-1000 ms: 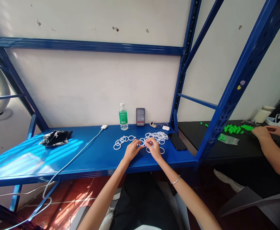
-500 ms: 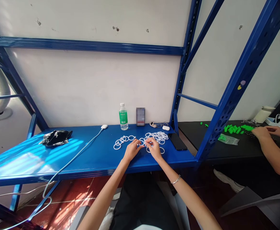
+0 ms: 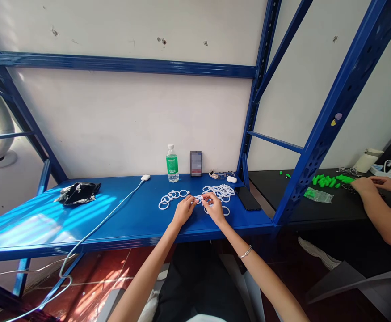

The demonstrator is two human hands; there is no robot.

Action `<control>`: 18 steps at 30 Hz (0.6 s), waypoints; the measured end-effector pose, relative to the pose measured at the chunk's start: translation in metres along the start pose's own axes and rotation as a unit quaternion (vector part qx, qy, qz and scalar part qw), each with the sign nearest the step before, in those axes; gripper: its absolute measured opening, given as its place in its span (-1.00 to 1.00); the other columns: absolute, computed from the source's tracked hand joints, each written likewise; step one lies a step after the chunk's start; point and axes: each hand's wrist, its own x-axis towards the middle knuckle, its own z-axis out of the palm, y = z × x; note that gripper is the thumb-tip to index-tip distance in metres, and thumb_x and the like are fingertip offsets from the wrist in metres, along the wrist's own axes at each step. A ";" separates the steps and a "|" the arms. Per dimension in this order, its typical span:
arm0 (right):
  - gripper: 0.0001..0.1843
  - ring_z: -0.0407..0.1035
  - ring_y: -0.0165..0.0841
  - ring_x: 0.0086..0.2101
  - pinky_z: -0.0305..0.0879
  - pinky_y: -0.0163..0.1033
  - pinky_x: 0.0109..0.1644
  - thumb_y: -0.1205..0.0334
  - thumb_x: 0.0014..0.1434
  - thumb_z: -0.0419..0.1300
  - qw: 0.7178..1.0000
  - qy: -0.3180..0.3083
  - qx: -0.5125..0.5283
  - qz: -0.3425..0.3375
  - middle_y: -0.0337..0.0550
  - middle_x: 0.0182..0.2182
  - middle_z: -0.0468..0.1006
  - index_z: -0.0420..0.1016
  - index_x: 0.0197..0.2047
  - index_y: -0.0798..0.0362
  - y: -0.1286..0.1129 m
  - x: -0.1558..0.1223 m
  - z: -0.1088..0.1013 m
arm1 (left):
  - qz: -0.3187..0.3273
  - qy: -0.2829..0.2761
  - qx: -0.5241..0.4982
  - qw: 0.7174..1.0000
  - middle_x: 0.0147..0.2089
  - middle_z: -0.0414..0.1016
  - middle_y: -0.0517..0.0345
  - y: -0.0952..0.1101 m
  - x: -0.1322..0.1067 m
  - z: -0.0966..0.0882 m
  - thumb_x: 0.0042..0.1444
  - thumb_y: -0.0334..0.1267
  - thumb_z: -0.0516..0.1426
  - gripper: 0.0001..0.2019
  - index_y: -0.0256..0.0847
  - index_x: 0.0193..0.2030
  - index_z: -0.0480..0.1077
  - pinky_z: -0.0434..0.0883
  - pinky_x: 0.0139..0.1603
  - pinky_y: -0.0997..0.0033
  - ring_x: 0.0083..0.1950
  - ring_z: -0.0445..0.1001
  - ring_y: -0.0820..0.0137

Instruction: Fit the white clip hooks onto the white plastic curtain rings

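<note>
My left hand [image 3: 183, 209] and my right hand [image 3: 213, 208] meet over the blue shelf top [image 3: 121, 214], fingers pinched together on a white plastic ring [image 3: 199, 198] held between them. A loose pile of white rings [image 3: 221, 192] lies just beyond my right hand. A short linked row of white rings [image 3: 172, 197] lies to the left of my left hand. A bracelet sits on my right wrist.
A green-labelled water bottle [image 3: 171, 163], a small dark upright card [image 3: 195, 163], a white charger with cable [image 3: 145, 178] and a black bag [image 3: 77, 192] sit on the shelf. A dark phone [image 3: 247, 198] lies at right. Another person's arms [image 3: 379, 201] work among green parts [image 3: 329, 180] on the black bench.
Both hands have stayed in place; the fingers have shifted slightly on the ring between them.
</note>
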 end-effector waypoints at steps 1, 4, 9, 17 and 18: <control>-0.85 0.43 -0.29 -0.30 0.39 -0.25 -0.32 0.15 0.17 0.16 1.000 0.000 -0.003 0.002 -0.10 -0.25 0.49 0.49 -0.23 0.01 0.000 0.000 0.000 | 0.000 0.001 0.001 1.000 -0.28 0.42 0.10 0.000 0.000 0.000 0.36 -0.05 -0.17 -0.61 -0.18 -0.29 0.35 0.26 -0.36 0.49 -0.33 0.42 0.39; -0.84 0.44 -0.29 -0.30 0.38 -0.26 -0.35 0.13 0.18 0.15 1.000 0.000 -0.010 0.009 -0.09 -0.24 0.50 0.48 -0.24 0.02 0.000 0.000 0.000 | -0.002 0.003 0.001 1.000 -0.32 0.41 0.10 0.000 0.000 0.000 0.37 -0.06 -0.18 -0.61 -0.19 -0.33 0.33 0.24 -0.39 0.49 -0.36 0.41 0.39; -0.79 0.46 -0.25 -0.27 0.37 -0.26 -0.37 0.11 0.19 0.16 1.000 -0.010 -0.016 0.021 -0.06 -0.23 0.52 0.51 -0.19 0.03 -0.002 0.000 0.000 | -0.006 0.002 -0.007 1.000 -0.33 0.44 0.10 0.000 0.000 -0.001 0.37 -0.08 -0.19 -0.60 -0.20 -0.36 0.30 0.26 -0.36 0.50 -0.34 0.43 0.38; -0.66 0.50 -0.26 -0.26 0.42 -0.23 -0.29 0.09 0.26 0.08 0.998 -0.049 0.008 0.028 -0.11 -0.27 0.58 0.50 0.03 -0.04 -0.001 0.000 0.000 | -0.010 -0.001 -0.014 1.000 -0.39 0.41 0.11 0.001 0.000 -0.001 0.37 -0.07 -0.20 -0.58 -0.19 -0.39 0.28 0.24 -0.39 0.48 -0.41 0.38 0.40; -0.67 0.50 -0.27 -0.28 0.42 -0.23 -0.29 0.08 0.26 0.08 0.998 -0.056 0.013 0.026 -0.12 -0.28 0.58 0.51 0.02 -0.05 -0.001 0.000 0.000 | -0.011 -0.001 -0.014 1.000 -0.39 0.41 0.11 0.001 0.000 -0.001 0.37 -0.07 -0.21 -0.58 -0.19 -0.40 0.27 0.23 -0.39 0.47 -0.41 0.38 0.40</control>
